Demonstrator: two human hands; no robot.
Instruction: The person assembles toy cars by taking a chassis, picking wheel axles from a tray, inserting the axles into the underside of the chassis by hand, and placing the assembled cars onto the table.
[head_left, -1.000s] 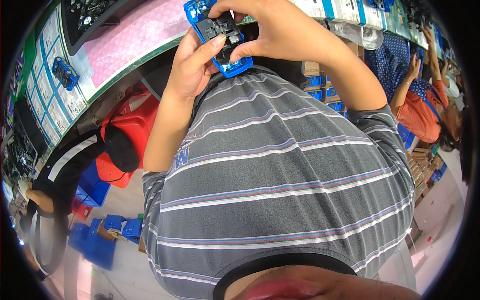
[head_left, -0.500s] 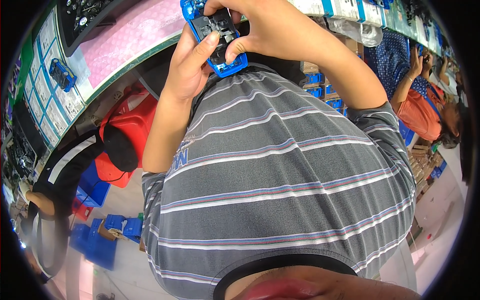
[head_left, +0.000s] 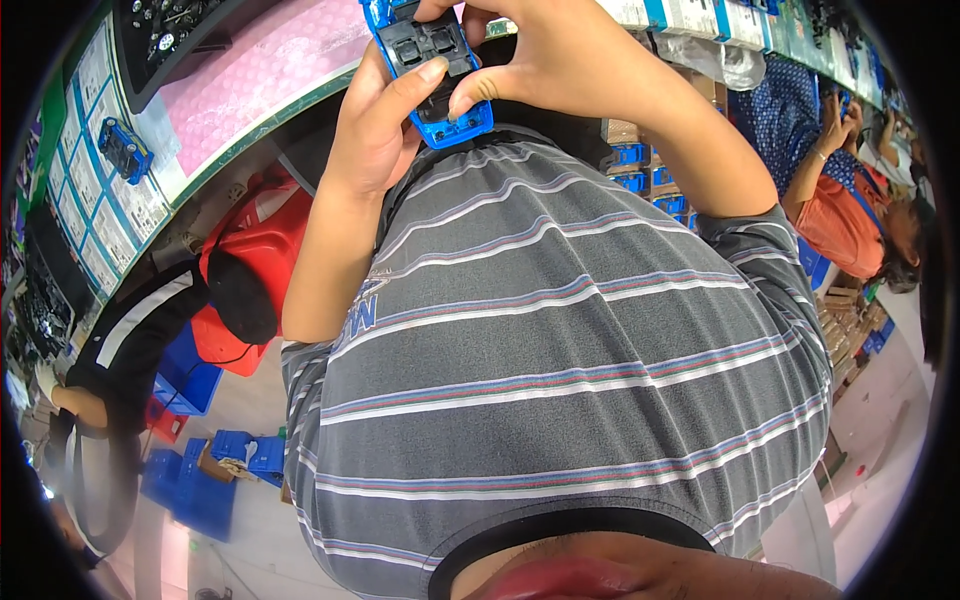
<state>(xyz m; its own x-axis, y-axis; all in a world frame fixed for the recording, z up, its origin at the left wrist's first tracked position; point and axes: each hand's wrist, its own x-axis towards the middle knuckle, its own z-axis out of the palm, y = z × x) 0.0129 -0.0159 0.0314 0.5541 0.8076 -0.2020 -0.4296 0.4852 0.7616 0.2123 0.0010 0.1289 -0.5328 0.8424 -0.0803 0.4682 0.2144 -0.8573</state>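
A blue toy car shell point(head_left: 470, 126), fitted with a black insert point(head_left: 408, 42), is held at the top of the view, in front of the striped shirt point(head_left: 560, 350) and by the near edge of the worktop point(head_left: 245, 143). The shell is tilted, its upper end cut off by the picture border; its black side is turned toward the camera. Two squarish recesses are seen in the insert.

By the left hand point(head_left: 372, 130) the shell is supported along its left side, the fingers being curled partly behind it and the thumb laid on the insert. By the right hand point(head_left: 515, 60) it is gripped from the other side: the hand is half curled, the thumb set near the lower end and a finger bent over the upper part. The remaining fingertips are hidden.

To the left, a second blue toy car point(head_left: 125, 150) is placed on printed sheets point(head_left: 110, 212). A pink bubble sheet point(head_left: 270, 75) is spread beside them, and small wheels are contained in a black tray point(head_left: 190, 68). Below the worktop, a red chair point(head_left: 285, 235) and a blue bin point(head_left: 190, 375) are noted. At right, a co-worker in orange point(head_left: 835, 230) is seen
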